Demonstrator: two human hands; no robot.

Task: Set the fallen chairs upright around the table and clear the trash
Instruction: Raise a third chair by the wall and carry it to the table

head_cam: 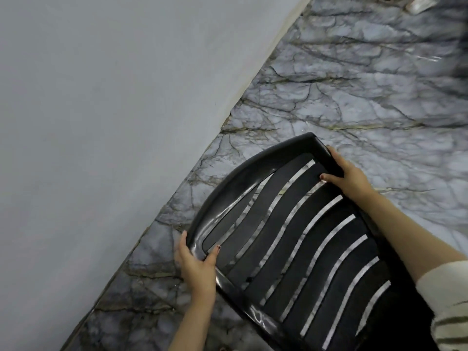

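Left grip (197, 269) and right grip (348, 177) each clasp an opposite side rail of the slatted back of the black chair (291, 236), thumbs on its front face. The chair leans over the marble floor (354, 84), near the grey wall (101, 122).

both forearms reach forward, left lower, right higher. left hand (196, 264) and right hand (350, 177) each grip, fingers curled, thumb opposed.
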